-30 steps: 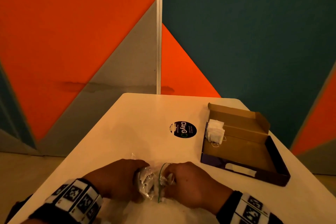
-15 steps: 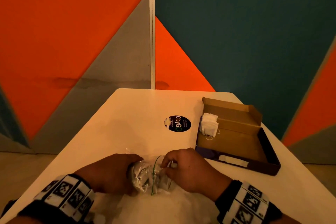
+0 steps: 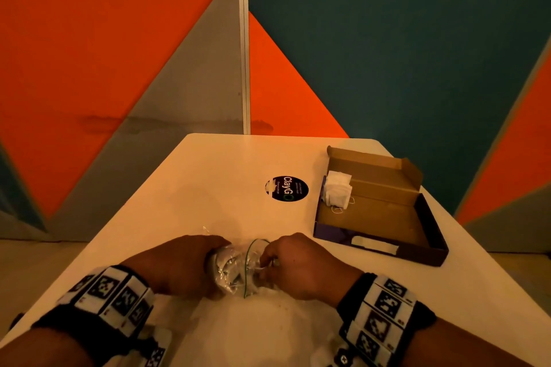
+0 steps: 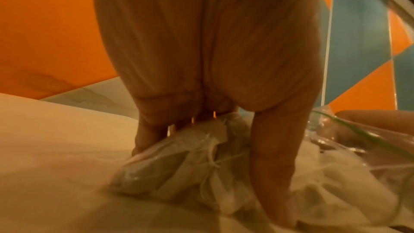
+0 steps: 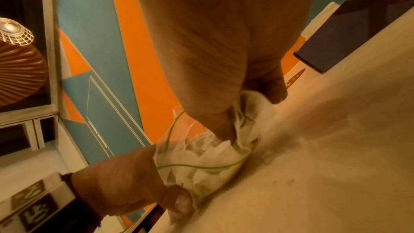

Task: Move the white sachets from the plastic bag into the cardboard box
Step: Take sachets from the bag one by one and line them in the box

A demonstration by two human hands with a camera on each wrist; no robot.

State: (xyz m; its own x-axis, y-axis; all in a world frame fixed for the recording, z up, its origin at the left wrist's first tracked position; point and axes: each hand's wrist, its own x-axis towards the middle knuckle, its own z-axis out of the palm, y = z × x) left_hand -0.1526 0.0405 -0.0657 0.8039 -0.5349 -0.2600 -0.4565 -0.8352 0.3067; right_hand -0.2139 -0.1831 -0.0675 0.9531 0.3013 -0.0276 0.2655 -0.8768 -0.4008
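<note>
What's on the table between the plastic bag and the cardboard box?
Nothing: in the head view, bare white table separates the plastic bag from the cardboard box. The round black sticker sits farther back, off that line.

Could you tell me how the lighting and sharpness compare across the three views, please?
Head view: a dim, warm orange cast, fairly sharp on the cardboard box, with wide-angle bending at the edges. Left wrist view: the left hand looms large and soft; the plastic bag is smeared. Right wrist view: the right hand is soft, and a dark shadow falls on the table.
</note>
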